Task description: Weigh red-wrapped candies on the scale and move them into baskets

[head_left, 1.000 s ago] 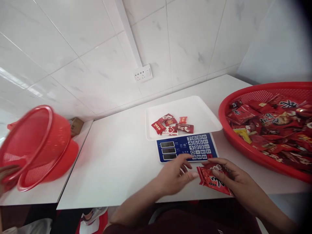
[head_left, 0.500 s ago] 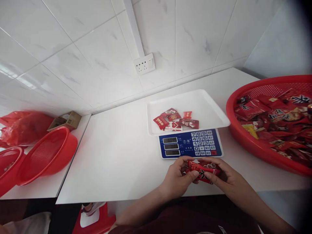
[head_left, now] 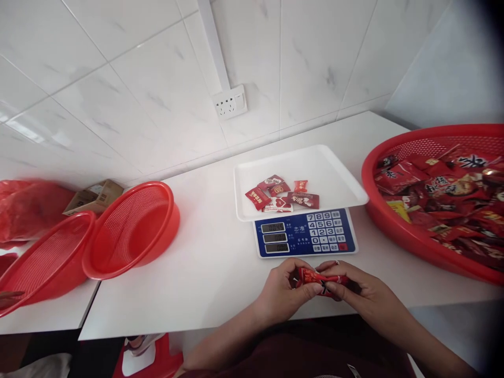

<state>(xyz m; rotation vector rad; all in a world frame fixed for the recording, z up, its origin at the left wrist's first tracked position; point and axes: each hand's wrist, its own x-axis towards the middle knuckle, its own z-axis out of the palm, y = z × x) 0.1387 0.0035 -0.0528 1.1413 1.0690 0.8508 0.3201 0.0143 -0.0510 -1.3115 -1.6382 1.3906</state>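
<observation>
Between my left hand (head_left: 286, 290) and my right hand (head_left: 361, 287) is a red snack packet (head_left: 325, 286) with white and black lettering. Both hands are closed on it, thumbs on the near face, and the fingers hide its ends and back. Just beyond my hands stands a blue-fronted digital scale (head_left: 293, 252) with lit displays and a keypad. On its white weighing tray (head_left: 331, 168) lie several small red and white packets (head_left: 279, 190), grouped left of the middle. At the right, a big red basket (head_left: 372, 210) is full of mixed red snack packets (head_left: 444, 194).
A red plastic basket (head_left: 159, 249) stands on the white table (head_left: 205, 262) at the left. Another red basket (head_left: 43, 294) overlaps it, with a co-worker's hand (head_left: 11, 298) at its rim. Behind are a cardboard box (head_left: 94, 197), a red bag (head_left: 35, 210) and a wall socket (head_left: 230, 103).
The red baskets at the left have shifted right, one now onto my table, and a co-worker's hand has come into view. The packet in my hands looks more crumpled together.
</observation>
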